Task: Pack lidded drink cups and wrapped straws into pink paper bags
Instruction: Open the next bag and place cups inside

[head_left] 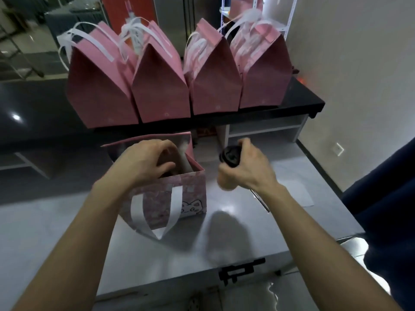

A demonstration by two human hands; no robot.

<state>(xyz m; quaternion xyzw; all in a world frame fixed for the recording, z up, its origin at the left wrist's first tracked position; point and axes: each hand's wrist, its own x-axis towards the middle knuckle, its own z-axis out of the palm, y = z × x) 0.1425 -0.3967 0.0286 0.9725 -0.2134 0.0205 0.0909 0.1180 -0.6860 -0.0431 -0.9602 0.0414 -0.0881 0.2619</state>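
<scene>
Blurred cup [229, 162] in right grip [249, 169]; bag [179, 194] contents hidden.

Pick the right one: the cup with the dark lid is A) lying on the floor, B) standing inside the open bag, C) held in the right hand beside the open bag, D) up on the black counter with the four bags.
C: the right hand grips the dark-lidded cup above the grey worktop, just right of the open pink bag.

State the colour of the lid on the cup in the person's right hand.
Black. The lid on the cup held in the right hand shows best in the head view.
</scene>
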